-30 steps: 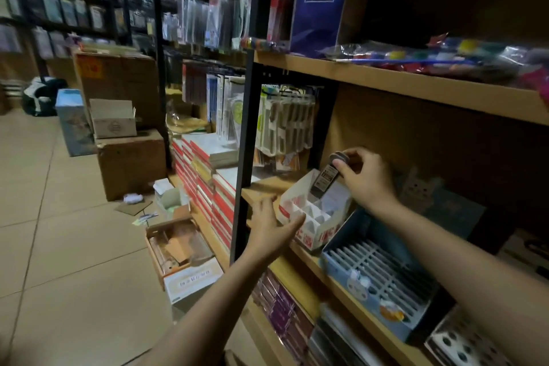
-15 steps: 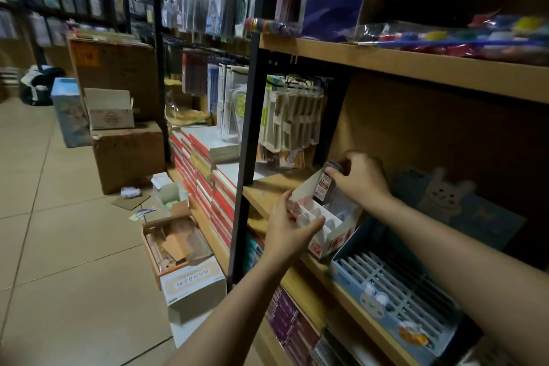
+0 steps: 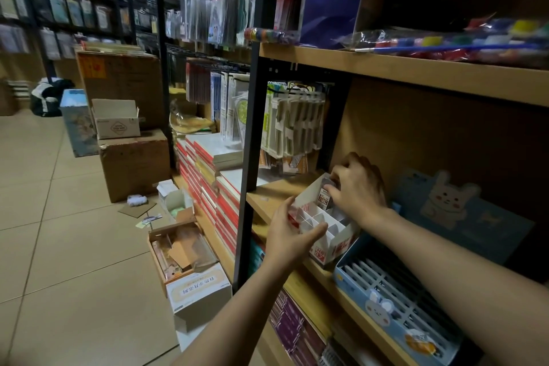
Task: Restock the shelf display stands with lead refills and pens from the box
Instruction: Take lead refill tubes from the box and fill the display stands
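Since a second ago, right hand (image 3: 358, 187) has lowered the pinched small dark lead-refill case (image 3: 326, 194) into the white-and-red cardboard display stand (image 3: 332, 242), centre-right; left hand (image 3: 289, 232) grips its front. One refill nearly stocked.

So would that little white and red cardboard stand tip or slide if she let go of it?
Probably. The cardboard stand looks thin, mostly empty and so light, and it sits tilted at the shelf edge. The left hand grips its front while the right hand pushes a lead refill case in, which suggests it shifts easily.

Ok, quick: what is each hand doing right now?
Left hand: grips the white display stand at its front.
Right hand: pinches a lead refill case, lowering it into the stand.
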A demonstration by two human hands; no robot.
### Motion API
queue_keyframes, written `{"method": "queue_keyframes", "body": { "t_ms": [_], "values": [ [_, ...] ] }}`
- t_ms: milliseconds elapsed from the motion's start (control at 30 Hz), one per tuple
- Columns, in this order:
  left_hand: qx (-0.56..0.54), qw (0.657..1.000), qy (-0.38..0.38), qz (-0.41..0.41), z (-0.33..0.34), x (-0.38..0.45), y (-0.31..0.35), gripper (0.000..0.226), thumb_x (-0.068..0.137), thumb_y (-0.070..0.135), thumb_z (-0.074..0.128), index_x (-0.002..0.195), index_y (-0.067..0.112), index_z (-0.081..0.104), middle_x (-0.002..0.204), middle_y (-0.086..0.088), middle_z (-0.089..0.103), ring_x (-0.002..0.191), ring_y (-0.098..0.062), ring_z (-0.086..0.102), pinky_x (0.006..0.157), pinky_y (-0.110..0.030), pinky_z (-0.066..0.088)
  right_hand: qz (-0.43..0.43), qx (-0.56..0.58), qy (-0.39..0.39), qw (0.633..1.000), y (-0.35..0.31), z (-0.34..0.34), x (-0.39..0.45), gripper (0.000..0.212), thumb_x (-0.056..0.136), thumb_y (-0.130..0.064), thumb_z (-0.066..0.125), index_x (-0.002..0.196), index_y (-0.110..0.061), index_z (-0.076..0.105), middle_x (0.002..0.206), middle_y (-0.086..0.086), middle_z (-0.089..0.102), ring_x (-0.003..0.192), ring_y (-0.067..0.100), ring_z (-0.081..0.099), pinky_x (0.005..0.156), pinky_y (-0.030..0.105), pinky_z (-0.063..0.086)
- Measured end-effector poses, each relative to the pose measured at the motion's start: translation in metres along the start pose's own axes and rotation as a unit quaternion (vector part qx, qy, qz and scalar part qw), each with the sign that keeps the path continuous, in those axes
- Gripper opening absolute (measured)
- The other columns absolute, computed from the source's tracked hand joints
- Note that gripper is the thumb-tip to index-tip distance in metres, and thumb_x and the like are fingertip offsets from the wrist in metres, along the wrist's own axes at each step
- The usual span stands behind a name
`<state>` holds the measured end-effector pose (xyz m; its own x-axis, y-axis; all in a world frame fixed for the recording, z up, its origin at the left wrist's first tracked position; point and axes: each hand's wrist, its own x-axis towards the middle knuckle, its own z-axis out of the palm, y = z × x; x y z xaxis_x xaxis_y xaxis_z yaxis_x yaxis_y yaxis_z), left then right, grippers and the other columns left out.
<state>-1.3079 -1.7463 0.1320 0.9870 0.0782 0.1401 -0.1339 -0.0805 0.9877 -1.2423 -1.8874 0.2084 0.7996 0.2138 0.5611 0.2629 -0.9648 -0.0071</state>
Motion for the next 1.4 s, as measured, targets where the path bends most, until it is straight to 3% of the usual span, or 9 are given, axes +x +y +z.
{"method": "queue_keyframes", "body": {
  "t_ms": [200,333,400,533,633,733,933,1100,1400],
  "values": [
    [0.013,1.0,-0.007,-0.011,0.0,-0.001,0.006,0.091,0.075,0.032,0.08,0.149,0.03,0.027,0.145,-0.002,0.041,0.121,-0.023,0.054,0.091,-0.046,0.055,0.037,0.06,-0.017,0.997,0.004,-0.006,-0.006,0.016,0.091,-0.027,0.064,0.105,-0.021,0.067,0.114,0.004,0.053,0.101,0.023,0.056,0.091,0.04,0.049],
    [0.015,1.0,-0.012,0.012,-0.004,-0.023,0.015,0.09,0.081,0.036,0.073,0.152,0.024,0.019,0.15,-0.003,0.036,0.127,-0.023,0.05,0.096,-0.046,0.052,0.05,0.072,-0.079,0.993,0.0,-0.025,-0.02,0.036,0.096,-0.031,0.056,0.131,-0.021,0.058,0.134,0.007,0.045,0.12,0.024,0.046,0.102,0.045,0.043],
    [0.026,0.998,0.009,0.061,-0.01,-0.045,0.014,0.071,0.087,0.035,0.067,0.146,0.027,0.03,0.142,0.006,0.04,0.121,-0.011,0.052,0.095,-0.038,0.053,0.047,0.108,-0.039,0.992,-0.009,-0.038,-0.037,0.04,0.096,-0.027,0.055,0.135,-0.018,0.054,0.136,0.004,0.042,0.121,0.021,0.044,0.102,0.038,0.042],
    [0.065,0.99,0.068,0.104,-0.03,-0.111,-0.021,0.028,0.091,0.022,0.065,0.115,0.035,0.058,0.112,0.017,0.06,0.103,0.001,0.059,0.084,-0.021,0.053,0.004,0.287,0.03,0.957,-0.054,-0.059,-0.107,0.015,0.093,-0.019,0.061,0.107,-0.016,0.066,0.112,-0.005,0.055,0.098,0.007,0.054,0.08,0.014,0.045],
    [0.059,0.99,0.127,0.024,-0.05,-0.177,-0.076,0.018,0.088,0.009,0.068,0.095,0.025,0.066,0.091,0.011,0.07,0.089,-0.005,0.067,0.075,-0.019,0.053,-0.024,0.345,-0.035,0.938,-0.097,-0.047,-0.182,0.005,0.089,-0.023,0.066,0.086,-0.019,0.067,0.086,-0.008,0.064,0.077,0.003,0.059,0.068,0.017,0.047],
    [0.091,0.979,0.15,-0.106,-0.072,-0.247,-0.141,0.011,0.084,0.008,0.073,0.092,0.013,0.069,0.091,0.0,0.072,0.086,-0.014,0.067,0.08,-0.028,0.053,0.015,0.356,-0.191,0.915,-0.131,-0.007,-0.263,0.012,0.087,-0.024,0.067,0.081,-0.015,0.07,0.08,-0.003,0.068,0.069,0.007,0.059,0.061,0.012,0.04],
    [0.018,0.874,0.176,-0.453,-0.097,-0.37,-0.246,0.02,0.081,-0.004,0.071,0.1,-0.001,0.063,0.083,-0.016,0.062,0.064,-0.019,0.052,0.053,-0.024,0.039,0.21,0.351,-0.45,0.794,-0.172,0.083,-0.408,0.01,0.089,-0.015,0.067,0.094,-0.011,0.074,0.098,0.006,0.073,0.084,0.013,0.064,0.073,0.023,0.047],
    [0.047,0.846,0.235,-0.476,-0.099,-0.402,-0.293,0.02,0.079,0.001,0.076,0.094,0.008,0.064,0.102,-0.016,0.068,0.096,-0.028,0.065,0.089,-0.043,0.055,0.22,0.277,-0.519,0.778,-0.163,0.121,-0.451,0.02,0.086,-0.016,0.073,0.105,-0.014,0.067,0.087,0.002,0.065,0.076,0.012,0.057,0.063,0.018,0.042],
    [0.211,0.844,0.181,-0.459,-0.09,-0.408,-0.328,0.031,0.076,0.021,0.082,0.101,0.018,0.065,0.1,0.001,0.068,0.09,-0.014,0.062,0.081,-0.031,0.054,0.145,0.194,-0.589,0.771,-0.18,0.178,-0.49,0.021,0.087,-0.024,0.072,0.094,-0.004,0.071,0.097,0.01,0.072,0.09,0.021,0.067,0.083,0.034,0.055]
  ]
}}
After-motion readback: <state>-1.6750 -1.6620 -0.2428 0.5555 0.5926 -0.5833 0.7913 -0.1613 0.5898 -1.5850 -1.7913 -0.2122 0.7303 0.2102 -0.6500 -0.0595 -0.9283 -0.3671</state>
